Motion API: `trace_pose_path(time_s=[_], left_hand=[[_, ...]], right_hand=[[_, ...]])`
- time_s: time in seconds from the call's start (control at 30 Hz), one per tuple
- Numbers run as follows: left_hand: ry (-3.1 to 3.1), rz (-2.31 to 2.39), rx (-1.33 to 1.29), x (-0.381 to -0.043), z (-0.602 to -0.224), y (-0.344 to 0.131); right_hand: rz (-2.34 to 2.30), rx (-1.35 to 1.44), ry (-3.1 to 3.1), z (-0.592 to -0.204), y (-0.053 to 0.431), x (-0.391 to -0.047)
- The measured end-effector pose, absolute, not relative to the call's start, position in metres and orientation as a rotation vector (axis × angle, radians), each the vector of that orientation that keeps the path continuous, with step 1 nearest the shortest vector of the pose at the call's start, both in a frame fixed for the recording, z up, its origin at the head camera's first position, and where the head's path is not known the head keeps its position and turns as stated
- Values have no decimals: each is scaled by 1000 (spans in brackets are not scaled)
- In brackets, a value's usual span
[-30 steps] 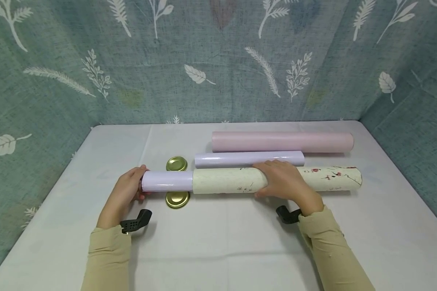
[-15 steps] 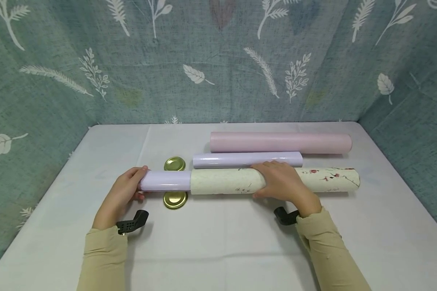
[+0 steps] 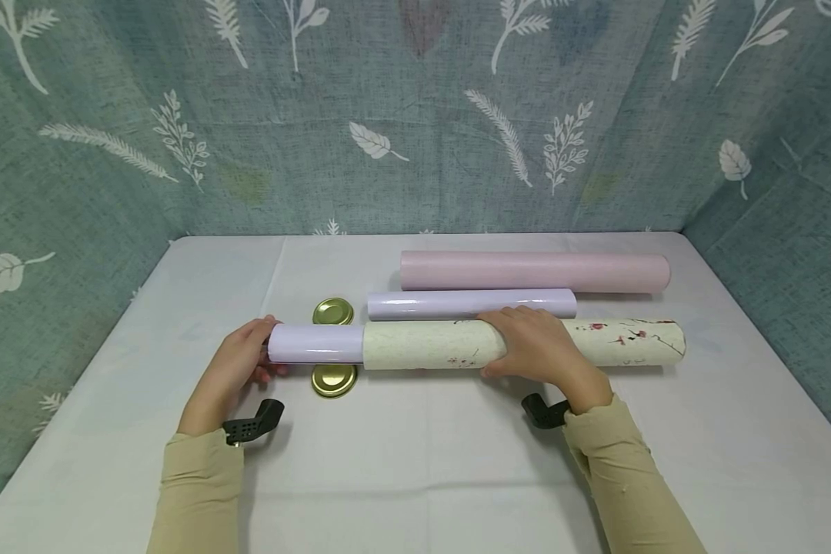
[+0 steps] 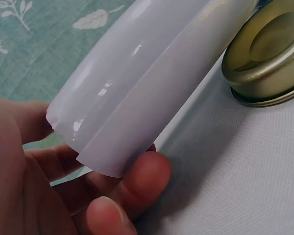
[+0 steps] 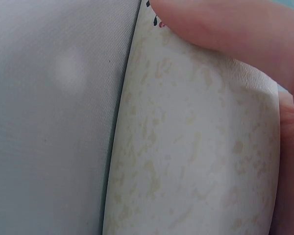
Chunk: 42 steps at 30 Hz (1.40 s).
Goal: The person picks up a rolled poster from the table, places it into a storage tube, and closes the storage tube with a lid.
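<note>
In the head view, a glossy lavender roll [image 3: 316,344] sticks out of the left end of a cream roll [image 3: 415,345] printed with red blossoms. My left hand [image 3: 230,375] holds the lavender roll's free end. Close up in the left wrist view, the thumb lies at the end's edge and curled fingers [image 4: 146,178] come round beneath it; a lengthwise paper edge runs along the roll [image 4: 152,83]. Around the middle of the cream roll, my right hand [image 3: 536,346] grips from above, its thumb on the near side. The right wrist view shows the speckled cream surface [image 5: 191,137] under a finger.
Behind the cream roll lies a second lavender roll [image 3: 471,304], and farther back a thicker pink roll [image 3: 535,271]. One gold jar lid [image 3: 333,311] is behind the held lavender roll, another lid [image 3: 334,381] in front. A white cloth [image 3: 415,454] covers the table.
Both hands and all the rolls keep nearly the same positions. The left fingertips show slightly farther right under the lavender roll's end than half a second ago.
</note>
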State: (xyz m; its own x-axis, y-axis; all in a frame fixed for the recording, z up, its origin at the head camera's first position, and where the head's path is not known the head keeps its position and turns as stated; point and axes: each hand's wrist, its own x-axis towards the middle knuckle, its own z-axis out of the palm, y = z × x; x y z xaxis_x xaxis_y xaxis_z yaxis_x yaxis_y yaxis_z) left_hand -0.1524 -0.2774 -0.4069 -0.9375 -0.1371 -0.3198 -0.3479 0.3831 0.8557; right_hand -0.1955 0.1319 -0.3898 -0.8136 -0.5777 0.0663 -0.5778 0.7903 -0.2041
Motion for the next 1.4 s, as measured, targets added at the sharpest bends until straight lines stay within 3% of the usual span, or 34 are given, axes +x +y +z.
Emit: trace_pose_path(time_s=[1.4], left_hand=[[2393, 1627, -382, -157, -412, -266]], right_hand=[[325, 954, -2982, -392, 132, -198]])
